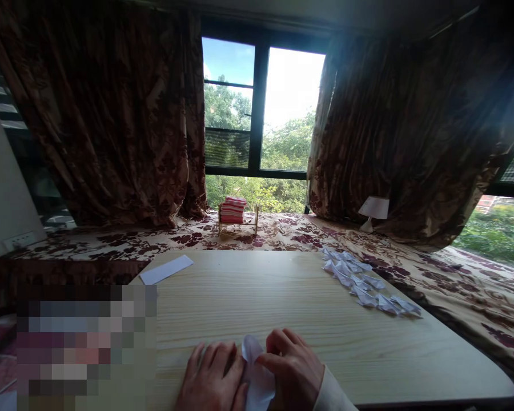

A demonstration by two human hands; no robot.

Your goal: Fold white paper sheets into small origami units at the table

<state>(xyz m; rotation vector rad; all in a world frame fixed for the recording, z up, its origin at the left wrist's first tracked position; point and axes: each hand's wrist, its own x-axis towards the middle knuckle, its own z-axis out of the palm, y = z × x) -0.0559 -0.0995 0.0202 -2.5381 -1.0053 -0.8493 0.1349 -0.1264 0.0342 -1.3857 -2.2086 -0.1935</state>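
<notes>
A folded piece of white paper [257, 381] stands out against the wooden table in front of me, its upper end slightly raised and curled. My left hand [214, 374] rests palm down at the paper's left side, fingers bent slightly, its thumb and index finger holding the left edge. From the other side, my right hand [293, 365] has curled fingers and pinches the paper with thumb and forefinger. Folded white paper pieces [345, 274], several of them, lie in a cluster along the table's right edge. At the far left of the tabletop is a flat white paper strip [167, 269].
The pale wooden table [223, 302] meets a flowered window seat [282, 231]. On that seat stand a small rack with red-and-white folded cloths [232, 211] and a white lamp [374, 208]. Dark curtains [145, 125] flank the window. A pixelated patch hides the lower left.
</notes>
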